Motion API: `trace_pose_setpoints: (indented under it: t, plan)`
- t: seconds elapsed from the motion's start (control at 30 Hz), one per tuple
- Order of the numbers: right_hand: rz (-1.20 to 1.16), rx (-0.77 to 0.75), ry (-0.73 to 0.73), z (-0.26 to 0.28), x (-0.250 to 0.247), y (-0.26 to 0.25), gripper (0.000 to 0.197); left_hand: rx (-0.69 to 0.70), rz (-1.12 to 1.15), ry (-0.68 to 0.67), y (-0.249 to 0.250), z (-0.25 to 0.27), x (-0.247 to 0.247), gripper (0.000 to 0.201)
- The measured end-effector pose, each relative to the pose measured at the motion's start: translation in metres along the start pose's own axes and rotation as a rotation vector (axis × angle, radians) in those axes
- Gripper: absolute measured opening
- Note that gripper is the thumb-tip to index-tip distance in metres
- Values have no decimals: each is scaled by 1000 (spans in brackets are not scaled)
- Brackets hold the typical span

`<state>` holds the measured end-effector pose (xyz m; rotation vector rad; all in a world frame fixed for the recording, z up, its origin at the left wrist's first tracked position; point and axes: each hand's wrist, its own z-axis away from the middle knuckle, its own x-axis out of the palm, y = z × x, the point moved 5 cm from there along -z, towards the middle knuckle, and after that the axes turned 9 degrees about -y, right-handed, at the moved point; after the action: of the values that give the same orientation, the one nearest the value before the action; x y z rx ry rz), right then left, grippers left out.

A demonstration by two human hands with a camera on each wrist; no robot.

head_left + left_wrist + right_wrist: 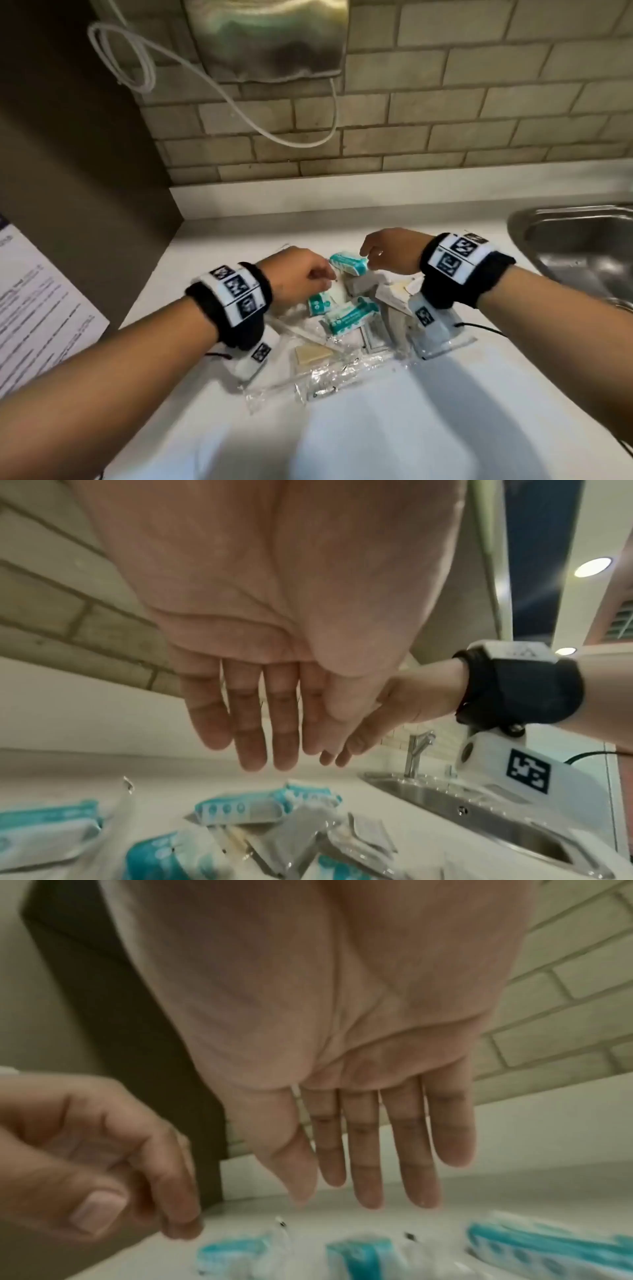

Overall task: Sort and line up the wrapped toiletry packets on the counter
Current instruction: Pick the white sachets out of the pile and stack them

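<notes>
Teal-and-white wrapped packets lie in a loose pile on the white counter (pixel 445 411): one at the back (pixel 349 263), one on the left (pixel 318 303), one in the middle (pixel 349 315). Grey sachets (pixel 363 284) and clear wrappers with a beige item (pixel 313 354) are mixed in. My left hand (pixel 329 275) hovers over the pile's left side, fingers loose, holding nothing. My right hand (pixel 368 260) hangs just above the back packet with straight fingers (pixel 369 1196). In the left wrist view the left fingers (pixel 274 761) are clear of a teal packet (pixel 240 808).
A steel sink (pixel 582 240) with a tap (pixel 416 750) is set into the counter at the right. A printed sheet (pixel 34 308) and a dark panel (pixel 85 154) are on the left. A metal wall unit (pixel 270 37) with a white hose (pixel 239 109) hangs above.
</notes>
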<state>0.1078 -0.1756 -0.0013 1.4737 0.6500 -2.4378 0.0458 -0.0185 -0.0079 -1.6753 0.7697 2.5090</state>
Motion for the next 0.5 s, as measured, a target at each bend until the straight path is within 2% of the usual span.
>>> trace_pose_setpoints:
  t: [0.1, 0.23, 0.33, 0.43, 0.5]
  plan:
    - [118, 162, -85, -12, 12, 22, 43, -15, -43, -34, 11, -42, 8, 32]
    - [167, 283, -177, -17, 28, 60, 46, -6, -104, -129, 23, -93, 29, 38]
    - [172, 320, -235, -19, 40, 80, 50, 4, -202, -134, 30, -122, 37, 29]
    - [172, 299, -229, -23, 43, 89, 47, -13, -258, -130, 33, -141, 43, 50]
    - [181, 291, -213, -26, 41, 93, 48, -30, -256, -111, 32, -151, 44, 56]
